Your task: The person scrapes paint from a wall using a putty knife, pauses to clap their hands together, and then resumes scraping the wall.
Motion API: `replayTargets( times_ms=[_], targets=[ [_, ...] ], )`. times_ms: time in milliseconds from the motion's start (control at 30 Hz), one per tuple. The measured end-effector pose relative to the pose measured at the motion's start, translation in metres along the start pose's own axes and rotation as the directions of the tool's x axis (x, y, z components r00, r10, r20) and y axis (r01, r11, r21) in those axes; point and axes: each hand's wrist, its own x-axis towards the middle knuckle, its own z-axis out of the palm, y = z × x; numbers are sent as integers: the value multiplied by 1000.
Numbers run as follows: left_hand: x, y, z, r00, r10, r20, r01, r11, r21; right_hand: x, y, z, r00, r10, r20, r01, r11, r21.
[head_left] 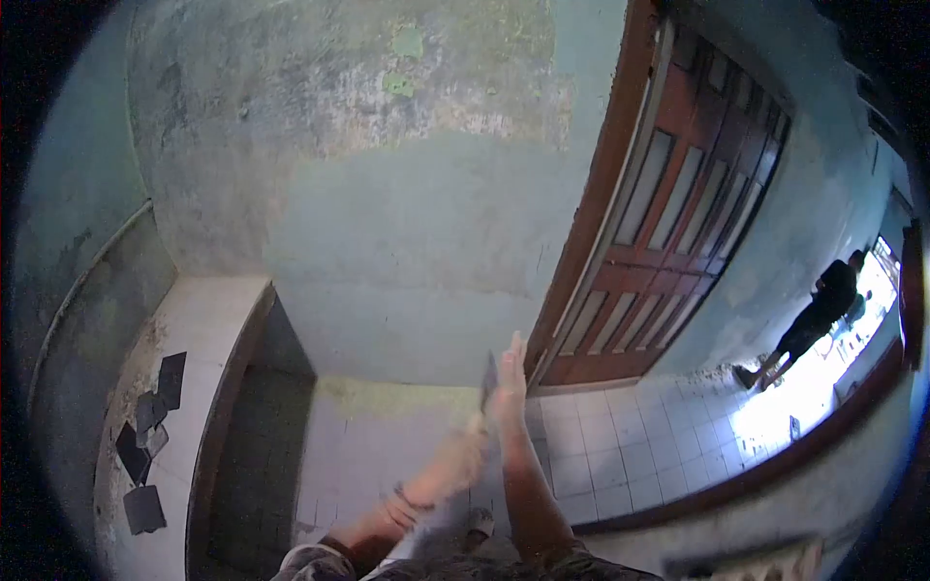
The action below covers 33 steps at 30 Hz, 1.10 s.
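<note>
My left hand (453,463), blurred by motion, is wrapped round the pale handle of a scraper (488,380). Its dark blade points up, seen nearly edge-on. Beside the blade is my right hand (510,381), held upright with its fingers stretched out and its palm side toward the metal. Blade and palm overlap in this view. Both hands are in front of my body, over the tiled floor, below the patchy blue-green wall (407,223).
On the left, a white tiled counter (208,320) bears several dark flat pieces (145,508). A brown wooden door (668,213) stands to the right of the wall. Farther right, a person (819,310) in dark clothes stands near a bright opening. My shoe (480,523) shows below.
</note>
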Motion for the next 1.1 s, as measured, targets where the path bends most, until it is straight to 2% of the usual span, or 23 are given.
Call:
replayTargets(
  times_ms=[33,67,100,133,167,200,233,300,333,367,433,500,600,633,700,733,800,833,867,900,1000,1067,1100],
  targets=[
    [-18,-33,0,877,479,-41,-371,728,577,-34,-40,4,997,31,69,-28,999,-43],
    [-49,-47,3,568,811,141,-378,105,920,-57,-92,-18,986,96,134,-49,947,-316],
    [-77,-60,3,259,815,518,-35,-528,848,-81,-58,-10,995,-11,98,17,998,-58],
    [-94,-81,-17,276,806,524,-29,-538,842,-102,-27,2,992,-119,34,110,974,199],
    [-107,-104,-53,443,781,441,139,-545,827,-131,-46,11,991,-131,20,125,973,196],
    [-123,-118,-78,578,747,328,296,-566,770,-159,-80,22,992,-23,127,19,999,36],
    [-158,-110,-79,584,738,338,287,-577,764,-179,-103,29,970,101,220,-72,988,-135],
    [-241,-91,-74,607,730,314,-471,12,882,-199,-107,21,979,63,194,-33,988,-152],
    [-243,-117,-87,608,733,304,-462,16,887,-212,-112,18,987,36,157,-9,985,-170],
    [-231,-153,-103,477,777,412,-372,-247,895,-227,-133,22,989,35,147,-9,985,-173],
    [-238,-173,-117,375,768,519,-215,-473,855,-259,-179,33,957,27,289,70,945,-318],
    [-258,-141,-128,750,629,205,-411,200,889,-268,-180,19,980,-3,200,64,953,-297],
    [-280,-136,-115,774,590,232,-297,15,955,-264,-198,-10,998,-69,14,71,968,-241],
    [-253,-147,-145,542,518,662,-160,-709,687,-268,-200,-16,996,-92,-3,89,971,-222],
    [-239,-166,-165,439,94,893,148,-989,31,-273,-201,-25,989,-143,-33,135,973,-186],
    [-238,-188,-157,478,412,775,-1,-883,470,-277,-200,-31,986,-164,-34,156,973,-170],
    [-233,-225,-127,646,730,223,-167,-150,974,-275,-200,-40,976,-218,-31,213,970,-115],
    [-231,-233,-117,633,668,391,-179,-366,913,-277,-208,-46,978,-205,-45,199,973,-117],
    [-225,-240,-132,636,671,382,-168,-363,917,-279,-225,-53,980,-201,-1,199,968,-152],
    [-213,-252,-157,753,496,433,-14,-645,764,-279,-246,-61,980,-197,41,201,962,-186],
    [-195,-263,-181,754,486,441,90,-742,664,-279,-295,-85,996,-89,24,92,974,-209],
    [-200,-238,-149,751,582,311,-204,-244,948,-275,-311,-131,973,-227,-50,205,940,-274],
    [-187,-258,-168,609,666,429,-181,-410,894,-275,-318,-140,963,-260,-68,231,929,-291]
  ],
)
